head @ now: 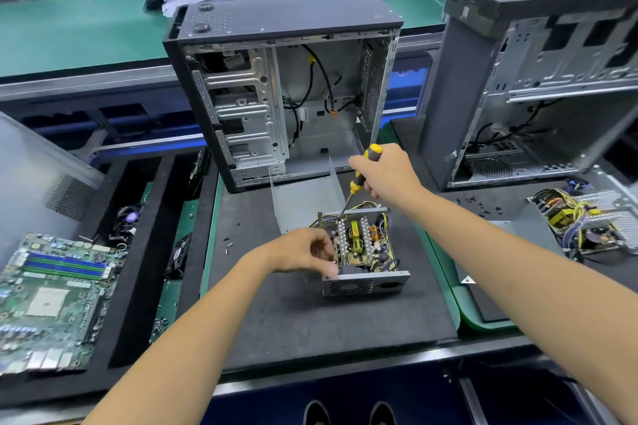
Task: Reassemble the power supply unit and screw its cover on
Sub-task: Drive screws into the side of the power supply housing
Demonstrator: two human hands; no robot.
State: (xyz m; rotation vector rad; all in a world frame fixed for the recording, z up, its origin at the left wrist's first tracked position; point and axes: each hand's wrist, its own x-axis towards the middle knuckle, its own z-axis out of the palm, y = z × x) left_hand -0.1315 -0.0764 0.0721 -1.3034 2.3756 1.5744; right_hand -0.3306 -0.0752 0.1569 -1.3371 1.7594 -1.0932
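Observation:
The open power supply unit (366, 283) sits on the black foam mat (310, 321), its circuit board and heat sinks exposed from above. My left hand (303, 252) grips its left wall. My right hand (386, 171) holds a yellow-and-black screwdriver (357, 183), tilted down to the left. Its tip reaches the far left corner of the unit. The bent grey metal cover (303, 197) lies just behind the unit.
An open computer case (283, 90) stands behind the mat, a second case (538, 86) at the right. Another opened power supply (587, 221) lies far right. A motherboard (51, 297) rests at the left. Loose screws (228, 247) lie on the mat.

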